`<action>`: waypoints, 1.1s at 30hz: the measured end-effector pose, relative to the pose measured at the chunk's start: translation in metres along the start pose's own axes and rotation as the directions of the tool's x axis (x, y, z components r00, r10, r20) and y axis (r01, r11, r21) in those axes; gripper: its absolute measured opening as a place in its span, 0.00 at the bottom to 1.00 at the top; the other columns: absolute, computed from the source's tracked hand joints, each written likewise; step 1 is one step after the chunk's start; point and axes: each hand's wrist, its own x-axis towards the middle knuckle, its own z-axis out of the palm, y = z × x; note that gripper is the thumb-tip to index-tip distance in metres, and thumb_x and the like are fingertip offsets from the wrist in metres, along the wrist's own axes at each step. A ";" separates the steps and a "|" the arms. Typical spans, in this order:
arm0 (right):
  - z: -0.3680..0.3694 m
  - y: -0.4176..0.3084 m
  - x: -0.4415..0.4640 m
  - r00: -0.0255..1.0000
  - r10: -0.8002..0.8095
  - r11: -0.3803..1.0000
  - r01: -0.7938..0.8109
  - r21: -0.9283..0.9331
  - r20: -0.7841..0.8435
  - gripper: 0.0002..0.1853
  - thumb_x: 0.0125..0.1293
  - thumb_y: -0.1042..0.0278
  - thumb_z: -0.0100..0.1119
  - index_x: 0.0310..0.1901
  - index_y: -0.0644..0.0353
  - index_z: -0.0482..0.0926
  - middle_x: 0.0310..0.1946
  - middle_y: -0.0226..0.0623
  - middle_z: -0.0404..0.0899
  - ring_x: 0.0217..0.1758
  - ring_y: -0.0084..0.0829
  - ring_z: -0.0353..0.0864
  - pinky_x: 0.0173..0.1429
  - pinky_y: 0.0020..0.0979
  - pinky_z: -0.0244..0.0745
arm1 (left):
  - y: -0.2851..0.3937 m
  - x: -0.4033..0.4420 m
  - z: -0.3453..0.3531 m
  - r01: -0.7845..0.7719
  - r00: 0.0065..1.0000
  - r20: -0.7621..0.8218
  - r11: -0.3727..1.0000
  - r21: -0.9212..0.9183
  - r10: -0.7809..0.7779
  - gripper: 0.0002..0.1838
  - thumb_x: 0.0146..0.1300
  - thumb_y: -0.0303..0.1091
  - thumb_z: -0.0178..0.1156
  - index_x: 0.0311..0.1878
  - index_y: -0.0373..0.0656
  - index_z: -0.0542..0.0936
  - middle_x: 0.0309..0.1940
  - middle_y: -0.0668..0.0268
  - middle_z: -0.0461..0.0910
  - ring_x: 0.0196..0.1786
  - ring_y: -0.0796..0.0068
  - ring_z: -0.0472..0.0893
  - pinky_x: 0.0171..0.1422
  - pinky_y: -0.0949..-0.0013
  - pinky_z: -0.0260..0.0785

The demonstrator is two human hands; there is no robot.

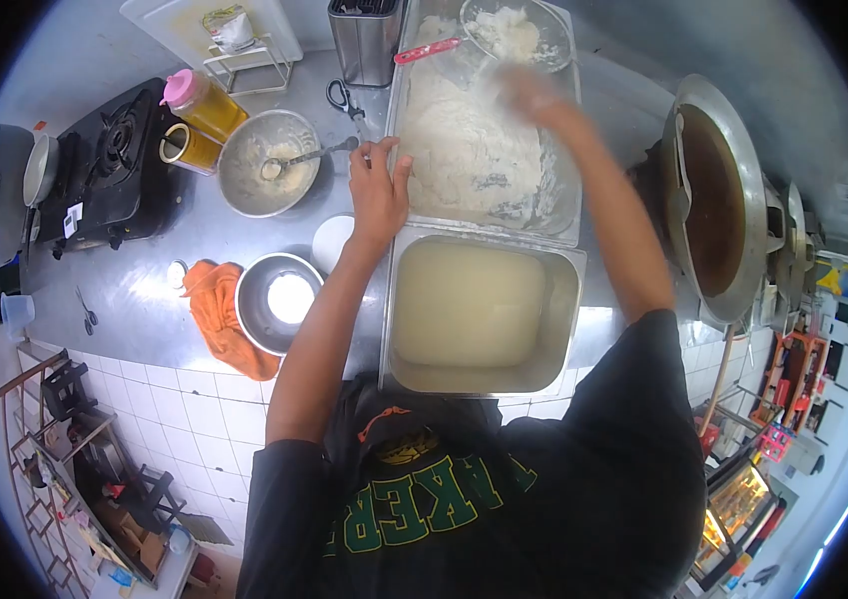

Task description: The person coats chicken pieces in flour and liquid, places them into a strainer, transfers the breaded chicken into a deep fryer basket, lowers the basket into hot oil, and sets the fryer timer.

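My left hand point(380, 195) is at the left rim of a metal tray point(571, 215), thumb on the inner side and fingers along the outside, gripping the edge. White flour point(474, 150) covers the tray's bottom. Over the tray's far part is my right hand point(534, 95), smeared by motion, so its fingers cannot be made out. Just beyond it, a sieve point(514, 35) with a red handle point(428, 51) lies at the tray's far end with whitish floury clumps in it. Nearer my body stands a deep metal pan point(565, 329) of pale yellowish liquid point(469, 304).
Left of the tray are a metal bowl point(269, 205) with batter and a ladle, scissors point(346, 100), another bowl point(256, 299) and an orange cloth point(214, 319). A black stove point(119, 150) stands farther left. A big wok point(718, 200) of brown liquid is at the right.
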 end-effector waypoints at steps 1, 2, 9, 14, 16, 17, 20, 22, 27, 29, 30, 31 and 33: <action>0.033 -0.006 -0.005 0.982 -0.163 0.985 0.157 0.073 0.092 0.22 0.58 0.70 0.62 0.57 0.56 0.79 0.61 0.47 0.77 0.64 0.46 0.76 0.68 0.45 0.70 | 0.001 0.000 0.000 -0.002 1.000 0.000 1.000 -0.001 0.002 0.22 0.74 0.48 0.53 0.63 0.45 0.72 0.56 0.42 0.67 0.58 0.41 0.70 0.60 0.46 0.64; 0.050 -0.038 -0.016 0.960 -0.136 0.988 0.148 -0.033 0.246 0.25 0.56 0.75 0.61 0.58 0.56 0.78 0.59 0.47 0.78 0.63 0.46 0.77 0.68 0.44 0.71 | 0.001 0.000 -0.001 0.004 1.000 0.014 1.000 -0.007 -0.004 0.22 0.74 0.48 0.53 0.63 0.45 0.72 0.56 0.42 0.67 0.58 0.41 0.69 0.60 0.46 0.64; 0.132 -0.058 -0.052 0.968 -0.063 0.994 0.083 -0.074 0.243 0.17 0.61 0.73 0.58 0.53 0.60 0.80 0.54 0.49 0.80 0.59 0.48 0.78 0.63 0.43 0.73 | -0.001 0.000 0.000 -0.021 1.000 0.004 1.000 0.019 0.021 0.22 0.74 0.48 0.53 0.63 0.45 0.72 0.56 0.42 0.67 0.58 0.42 0.70 0.59 0.47 0.65; 0.060 -0.053 -0.049 0.926 -0.083 0.995 0.060 0.074 0.368 0.16 0.68 0.59 0.56 0.46 0.62 0.83 0.50 0.52 0.82 0.56 0.52 0.79 0.62 0.45 0.72 | 0.001 0.000 -0.001 0.005 1.000 0.017 1.000 -0.004 -0.005 0.21 0.74 0.48 0.53 0.63 0.46 0.72 0.56 0.42 0.67 0.58 0.42 0.70 0.60 0.47 0.64; 0.031 -0.042 -0.046 0.975 -0.135 0.990 0.127 0.054 0.179 0.20 0.67 0.53 0.57 0.46 0.63 0.82 0.49 0.52 0.82 0.53 0.52 0.80 0.60 0.45 0.73 | 0.000 0.000 -0.001 0.017 1.000 0.024 1.000 -0.005 -0.016 0.21 0.74 0.47 0.53 0.63 0.46 0.72 0.56 0.42 0.67 0.58 0.42 0.70 0.60 0.47 0.64; 0.003 -0.043 -0.042 0.994 -0.030 0.998 0.022 0.067 0.110 0.21 0.67 0.51 0.57 0.46 0.63 0.82 0.49 0.52 0.82 0.53 0.52 0.80 0.59 0.45 0.73 | -0.003 0.000 0.000 0.009 1.000 0.022 1.000 -0.006 -0.008 0.21 0.74 0.47 0.53 0.63 0.46 0.72 0.56 0.42 0.67 0.57 0.42 0.70 0.60 0.47 0.64; -0.082 -0.043 -0.030 0.980 0.172 0.983 -0.164 0.078 -0.104 0.21 0.66 0.53 0.59 0.50 0.63 0.81 0.50 0.51 0.82 0.54 0.51 0.80 0.58 0.44 0.74 | -0.005 0.001 0.002 -0.012 1.000 0.019 1.000 0.005 0.012 0.21 0.74 0.46 0.54 0.63 0.45 0.72 0.56 0.42 0.67 0.57 0.42 0.70 0.61 0.46 0.64; -0.098 -0.025 -0.027 0.929 0.008 0.982 -0.077 -0.174 -0.369 0.20 0.65 0.57 0.61 0.54 0.61 0.80 0.50 0.51 0.82 0.56 0.50 0.80 0.59 0.44 0.74 | -0.002 -0.001 0.001 -0.022 1.000 0.018 1.000 0.018 0.022 0.21 0.74 0.46 0.54 0.63 0.45 0.72 0.56 0.43 0.67 0.57 0.42 0.70 0.61 0.46 0.64; -0.068 -0.071 -0.014 0.980 0.181 0.975 -0.167 -0.146 0.084 0.20 0.58 0.66 0.66 0.53 0.56 0.80 0.53 0.47 0.81 0.59 0.47 0.79 0.61 0.44 0.74 | 0.000 0.001 -0.001 -0.003 1.000 0.011 1.000 -0.029 0.004 0.20 0.74 0.44 0.53 0.62 0.44 0.73 0.55 0.43 0.67 0.58 0.43 0.70 0.61 0.48 0.64; 0.009 -0.056 -0.011 0.949 -0.311 0.950 0.310 0.017 0.052 0.21 0.54 0.73 0.67 0.53 0.57 0.80 0.55 0.48 0.79 0.61 0.48 0.77 0.62 0.44 0.74 | 0.001 0.003 -0.003 -0.015 1.000 0.012 1.000 -0.016 0.015 0.19 0.74 0.43 0.53 0.62 0.44 0.73 0.55 0.43 0.68 0.57 0.43 0.70 0.60 0.48 0.64; 0.047 -0.062 -0.006 0.943 -0.330 0.942 0.326 0.078 0.046 0.23 0.54 0.73 0.68 0.54 0.57 0.79 0.54 0.49 0.79 0.60 0.49 0.77 0.63 0.45 0.72 | 0.003 0.002 -0.003 -0.019 1.000 0.011 1.000 -0.001 0.019 0.19 0.75 0.43 0.53 0.62 0.44 0.73 0.55 0.42 0.68 0.56 0.42 0.70 0.59 0.49 0.65; 0.082 -0.072 -0.004 0.950 -0.297 0.952 0.287 0.101 0.099 0.22 0.55 0.73 0.67 0.53 0.57 0.79 0.54 0.49 0.79 0.60 0.50 0.77 0.63 0.45 0.72 | 0.006 0.001 -0.002 -0.028 0.999 0.017 1.000 -0.003 0.028 0.19 0.75 0.43 0.53 0.62 0.44 0.73 0.55 0.42 0.68 0.56 0.42 0.70 0.59 0.49 0.65; 0.100 -0.094 -0.012 0.952 -0.270 0.960 0.253 0.123 0.145 0.21 0.56 0.73 0.65 0.53 0.57 0.79 0.53 0.50 0.79 0.60 0.51 0.77 0.64 0.46 0.71 | 0.006 0.002 -0.004 -0.005 1.000 0.018 1.000 -0.002 0.005 0.19 0.75 0.43 0.53 0.62 0.43 0.73 0.54 0.42 0.69 0.55 0.42 0.71 0.59 0.48 0.65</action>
